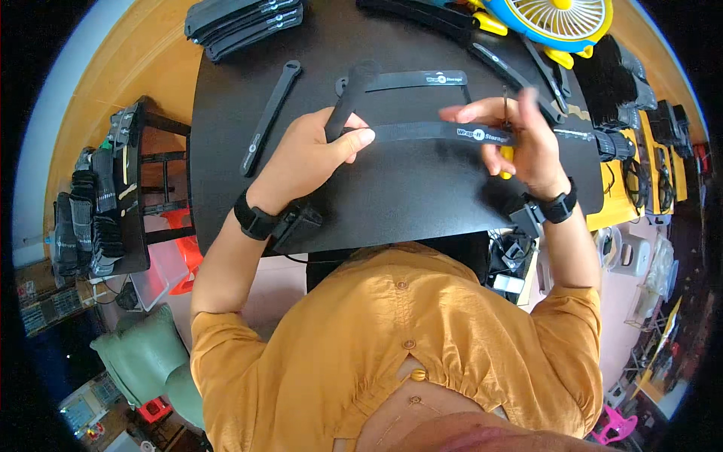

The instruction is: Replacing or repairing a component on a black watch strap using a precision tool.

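On the black table (392,196), just below a second strap (410,79), lay the black strap (429,133). Left hand (312,154) pinched its left end; right hand (520,135) fingers closed on the right end, scissors maybe, unclear. Strap looked light, floppy; best gripped at ends.

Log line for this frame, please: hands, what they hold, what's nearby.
left hand: pinches black strap end | right hand: grips other end, yellow-handled tool | near: loose strap, strap stack, fan | surface: black table
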A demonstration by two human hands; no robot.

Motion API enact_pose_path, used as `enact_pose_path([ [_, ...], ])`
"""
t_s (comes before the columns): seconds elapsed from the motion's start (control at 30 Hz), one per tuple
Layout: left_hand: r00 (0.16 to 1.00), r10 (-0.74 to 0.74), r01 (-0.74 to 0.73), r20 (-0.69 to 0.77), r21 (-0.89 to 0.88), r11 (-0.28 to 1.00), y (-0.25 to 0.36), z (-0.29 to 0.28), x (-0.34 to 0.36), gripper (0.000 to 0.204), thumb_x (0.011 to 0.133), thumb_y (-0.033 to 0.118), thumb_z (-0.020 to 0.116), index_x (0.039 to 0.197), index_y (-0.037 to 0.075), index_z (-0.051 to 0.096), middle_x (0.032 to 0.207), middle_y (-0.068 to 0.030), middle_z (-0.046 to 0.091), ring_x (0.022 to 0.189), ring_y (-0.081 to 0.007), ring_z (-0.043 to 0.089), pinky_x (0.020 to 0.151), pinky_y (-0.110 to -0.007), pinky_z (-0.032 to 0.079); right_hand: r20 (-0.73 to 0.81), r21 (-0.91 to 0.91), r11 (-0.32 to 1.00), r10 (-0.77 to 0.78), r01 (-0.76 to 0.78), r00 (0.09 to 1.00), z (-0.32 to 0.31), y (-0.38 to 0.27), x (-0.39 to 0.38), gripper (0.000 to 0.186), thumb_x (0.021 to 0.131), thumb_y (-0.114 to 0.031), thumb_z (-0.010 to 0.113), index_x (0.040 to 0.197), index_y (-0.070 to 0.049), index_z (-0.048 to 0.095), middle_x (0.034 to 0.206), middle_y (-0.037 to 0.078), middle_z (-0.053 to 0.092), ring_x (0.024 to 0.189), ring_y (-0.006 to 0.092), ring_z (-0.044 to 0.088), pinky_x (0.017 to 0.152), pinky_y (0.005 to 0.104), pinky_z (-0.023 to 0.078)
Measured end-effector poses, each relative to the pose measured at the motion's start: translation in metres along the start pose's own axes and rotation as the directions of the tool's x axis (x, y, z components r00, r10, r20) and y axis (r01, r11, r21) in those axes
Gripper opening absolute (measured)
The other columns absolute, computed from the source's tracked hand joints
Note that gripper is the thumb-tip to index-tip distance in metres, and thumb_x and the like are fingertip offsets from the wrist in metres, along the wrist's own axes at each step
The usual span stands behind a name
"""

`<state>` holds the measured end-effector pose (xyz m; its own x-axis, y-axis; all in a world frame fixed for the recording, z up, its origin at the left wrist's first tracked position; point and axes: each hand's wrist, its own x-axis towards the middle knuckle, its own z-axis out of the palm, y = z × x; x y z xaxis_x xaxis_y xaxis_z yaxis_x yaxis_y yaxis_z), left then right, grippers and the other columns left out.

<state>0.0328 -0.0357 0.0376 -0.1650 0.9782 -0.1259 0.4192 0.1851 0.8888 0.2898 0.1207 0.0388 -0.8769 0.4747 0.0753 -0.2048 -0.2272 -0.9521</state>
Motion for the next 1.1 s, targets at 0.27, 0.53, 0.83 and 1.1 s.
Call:
enact_pose_path([
  [0.27,1.0,-0.01,0.01,-0.003,0.024,1.0,-0.013,-0.011,0.023,0.016,0.091,0.022,0.065,0.085,0.007,0.065,0.07,0.0032,0.06,0.06,-0.0058,0.05,0.055,-0.024,0.038,-0.205,-0.338,0.82,0.414,-0.461,0.887,-0.02,0.002,0.017,0.024,0.095,-0.024,0.064,0.109,-0.004,0.064,0.078,0.002,0.069,0.045,0.0017,0.047,0.039,0.0155,0.032],
  [0.53,0.975,-0.213,0.207,-0.059,-0.09,0.974,-0.023,-0.029,0.054,0.02,0.089,0.027,0.068,0.09,0.008,0.063,0.07,0.0031,0.062,0.049,-0.0032,0.039,0.043,-0.021,0.029,-0.342,-0.39,0.795,0.342,-0.464,0.875,-0.035,0.001,0.047,0.014,0.096,-0.021,0.06,0.099,-0.008,0.06,0.075,-0.001,0.066,0.047,0.0012,0.047,0.04,0.0162,0.031],
  [0.83,0.98,-0.179,0.186,-0.091,0.076,0.979,-0.05,-0.032,0.068,0.025,0.087,0.03,0.07,0.081,0.007,0.063,0.065,0.0032,0.057,0.051,-0.0043,0.042,0.045,-0.023,0.03,-0.413,-0.521,0.691,0.31,-0.501,0.856,-0.057,0.013,0.057,0.017,0.094,-0.025,0.065,0.091,-0.009,0.061,0.07,-0.003,0.063,0.047,0.0016,0.047,0.04,0.0181,0.031],
  [1.1,0.967,-0.18,0.22,-0.179,0.236,0.947,-0.05,-0.029,0.072,0.029,0.084,0.032,0.073,0.081,0.006,0.061,0.063,0.0032,0.054,0.054,-0.0071,0.046,0.049,-0.025,0.035,-0.478,-0.529,0.65,0.303,-0.546,0.825,-0.058,0.012,0.057,0.02,0.094,-0.026,0.064,0.087,-0.008,0.06,0.067,-0.003,0.06,0.048,0.0027,0.052,0.038,0.0168,0.034],
])
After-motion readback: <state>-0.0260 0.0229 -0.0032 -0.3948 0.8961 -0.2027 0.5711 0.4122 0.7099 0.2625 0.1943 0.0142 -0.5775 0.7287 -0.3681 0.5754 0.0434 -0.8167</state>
